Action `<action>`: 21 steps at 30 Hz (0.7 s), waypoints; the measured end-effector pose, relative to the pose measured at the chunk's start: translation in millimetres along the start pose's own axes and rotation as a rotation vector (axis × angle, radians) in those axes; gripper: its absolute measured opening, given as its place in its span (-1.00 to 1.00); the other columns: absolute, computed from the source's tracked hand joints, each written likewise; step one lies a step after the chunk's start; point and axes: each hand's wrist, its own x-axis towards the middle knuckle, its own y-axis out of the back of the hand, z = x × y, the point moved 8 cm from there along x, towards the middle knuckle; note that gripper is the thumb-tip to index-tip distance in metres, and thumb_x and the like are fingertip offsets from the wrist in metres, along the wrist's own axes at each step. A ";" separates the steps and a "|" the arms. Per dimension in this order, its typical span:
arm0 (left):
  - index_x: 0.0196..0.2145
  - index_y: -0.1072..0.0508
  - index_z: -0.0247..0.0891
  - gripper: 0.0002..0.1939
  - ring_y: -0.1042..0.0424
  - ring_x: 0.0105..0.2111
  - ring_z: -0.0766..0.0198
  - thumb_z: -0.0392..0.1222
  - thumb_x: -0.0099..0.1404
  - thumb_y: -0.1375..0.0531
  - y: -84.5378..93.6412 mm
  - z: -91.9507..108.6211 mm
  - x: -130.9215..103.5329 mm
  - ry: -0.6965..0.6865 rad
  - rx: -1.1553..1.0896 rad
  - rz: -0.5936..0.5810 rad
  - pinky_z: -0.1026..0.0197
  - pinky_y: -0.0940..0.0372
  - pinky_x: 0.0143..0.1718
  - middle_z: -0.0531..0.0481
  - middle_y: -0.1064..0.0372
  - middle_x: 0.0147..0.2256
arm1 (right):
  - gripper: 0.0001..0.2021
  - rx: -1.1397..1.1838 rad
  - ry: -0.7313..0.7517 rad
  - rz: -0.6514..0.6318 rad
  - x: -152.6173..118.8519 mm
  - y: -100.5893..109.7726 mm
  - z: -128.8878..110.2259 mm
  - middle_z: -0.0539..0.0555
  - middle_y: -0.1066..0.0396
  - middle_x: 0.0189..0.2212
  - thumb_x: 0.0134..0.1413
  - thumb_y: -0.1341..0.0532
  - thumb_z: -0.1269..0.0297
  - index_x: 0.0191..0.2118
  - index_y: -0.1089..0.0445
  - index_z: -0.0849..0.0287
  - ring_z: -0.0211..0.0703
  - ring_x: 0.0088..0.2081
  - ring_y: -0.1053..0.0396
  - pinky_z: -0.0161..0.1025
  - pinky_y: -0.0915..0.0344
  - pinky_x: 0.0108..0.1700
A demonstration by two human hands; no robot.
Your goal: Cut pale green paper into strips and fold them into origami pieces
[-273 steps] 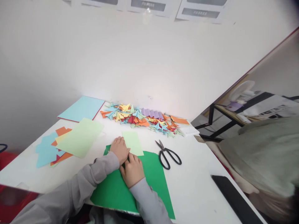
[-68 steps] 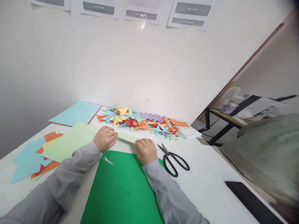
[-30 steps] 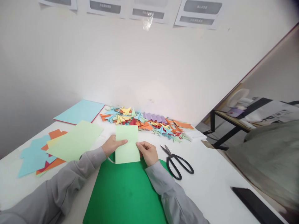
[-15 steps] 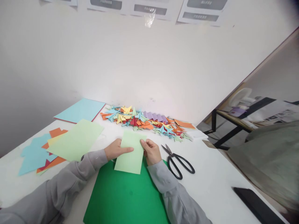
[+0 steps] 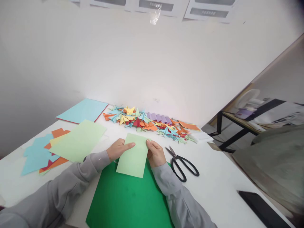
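Note:
A light green sheet of paper [image 5: 132, 158] is held tilted between my two hands, above a dark green mat [image 5: 129, 199]. My left hand [image 5: 117, 148] grips its left edge, thumb lying across the front and fingers hidden behind. At the upper right edge, my right hand [image 5: 155, 152] pinches the sheet between thumb and fingers. Black-handled scissors [image 5: 181, 163] lie slightly apart-bladed on the table, just right of my right hand. To the left, a larger light green sheet [image 5: 80, 141] rests over paper scraps [image 5: 39, 153] in blue, orange, yellow and red.
Folded paper pieces [image 5: 142, 122] in many colours are heaped along the wall, with a purple pleated strip [image 5: 159, 118] among them. A light blue sheet [image 5: 82, 110] lies at the back left. A black flat object [image 5: 263, 209] sits near the table's right edge.
My right thumb has shifted up to the sheet's upper right corner, and my left thumb has moved up a little. The whole view has shifted slightly.

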 end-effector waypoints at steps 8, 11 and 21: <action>-0.42 -0.50 -0.42 -0.57 -0.45 -0.47 0.15 0.08 -0.05 -0.25 2.3 -2.0 1.2 -0.006 0.028 0.011 0.21 -0.30 -0.44 -0.16 -0.48 -0.46 | -0.79 0.055 -0.020 0.013 1.5 2.4 1.1 -0.03 -0.38 -0.64 -0.27 -0.32 0.14 -0.52 -0.42 0.18 -0.28 -0.64 -0.25 -0.32 -0.15 -0.61; -0.44 -0.51 -0.41 -0.59 -0.45 -0.48 0.16 0.07 -0.04 -0.25 1.8 -4.2 1.5 0.009 0.035 -0.001 0.23 -0.30 -0.46 -0.17 -0.48 -0.46 | -0.78 0.011 0.005 0.077 0.1 5.6 -3.2 -0.06 -0.34 -0.68 -0.34 -0.34 0.15 -0.52 -0.43 0.18 -0.30 -0.66 -0.22 -0.34 -0.09 -0.65; -0.38 -0.51 -0.41 -0.60 -0.46 -0.41 0.13 -0.04 -0.14 -0.33 -6.5 -10.4 1.5 0.032 -0.016 -0.054 0.18 -0.33 -0.35 -0.17 -0.49 -0.40 | -0.72 -0.073 0.107 0.159 -1.2 10.2 -9.5 -0.12 -0.21 -0.75 -0.30 -0.32 0.06 -0.51 -0.42 0.19 -0.41 -0.74 -0.05 -0.40 0.09 -0.74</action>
